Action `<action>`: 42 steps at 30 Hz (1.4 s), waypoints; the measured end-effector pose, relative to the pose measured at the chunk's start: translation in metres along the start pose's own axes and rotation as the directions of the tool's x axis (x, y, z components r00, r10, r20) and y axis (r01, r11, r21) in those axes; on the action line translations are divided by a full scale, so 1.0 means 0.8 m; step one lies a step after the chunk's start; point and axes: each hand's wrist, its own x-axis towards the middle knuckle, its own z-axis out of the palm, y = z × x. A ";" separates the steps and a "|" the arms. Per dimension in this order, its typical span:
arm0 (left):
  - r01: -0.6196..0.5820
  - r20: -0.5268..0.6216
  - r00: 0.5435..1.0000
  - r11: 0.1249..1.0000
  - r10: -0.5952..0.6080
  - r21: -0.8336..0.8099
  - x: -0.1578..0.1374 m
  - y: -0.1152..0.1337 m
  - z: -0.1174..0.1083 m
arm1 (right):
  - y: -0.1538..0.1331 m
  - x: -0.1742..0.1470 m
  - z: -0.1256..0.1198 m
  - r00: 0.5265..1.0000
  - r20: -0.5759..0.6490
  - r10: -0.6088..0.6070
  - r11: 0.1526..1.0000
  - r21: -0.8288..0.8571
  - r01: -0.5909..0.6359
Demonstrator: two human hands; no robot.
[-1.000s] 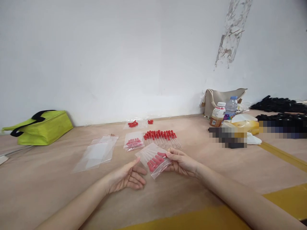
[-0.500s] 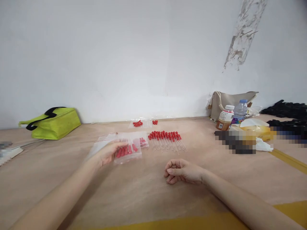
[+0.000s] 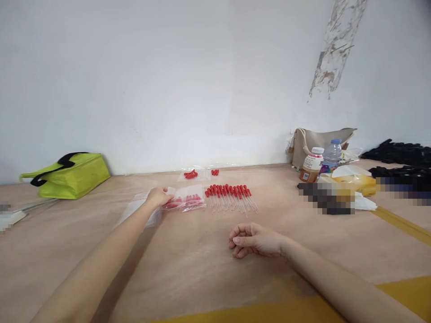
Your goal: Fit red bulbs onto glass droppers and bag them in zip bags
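Note:
My left hand is closed on the upper edge of a clear zip bag holding red rubber bulbs. That bag lies low over the table, against a second clear bag of red bulbs. Beneath and left of the hand are flat clear bags. My right hand rests on the table, loosely curled with its thumb apart, and nothing shows in it. Beyond it lies a row of several glass droppers with red bulbs, their thin tips toward me.
Near the wall lies a clear bag with loose red bulbs. A lime-green bag stands at left. At right are a brown drink bottle, a clear bottle, a beige bag and a black pile.
My left hand has moved away from me with the zip bag, setting it back beside the other bag of bulbs. My right hand has kept its place. The view has shifted slightly.

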 end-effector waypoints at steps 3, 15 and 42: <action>0.003 -0.075 0.997 0.979 0.012 0.202 -0.012 -0.019 -0.017 | 0.000 -0.001 -0.001 1.000 -0.005 0.006 1.000 -0.007 -0.006; 0.120 -0.107 0.991 0.860 -0.077 0.496 -0.075 -0.129 -0.003 | 0.001 0.000 -0.002 1.000 -0.003 0.009 1.000 -0.030 -0.009; -0.806 0.416 0.495 0.581 0.763 -0.108 -0.178 0.010 0.037 | -0.042 0.047 -0.125 0.601 -0.513 -0.613 0.521 -0.834 -0.180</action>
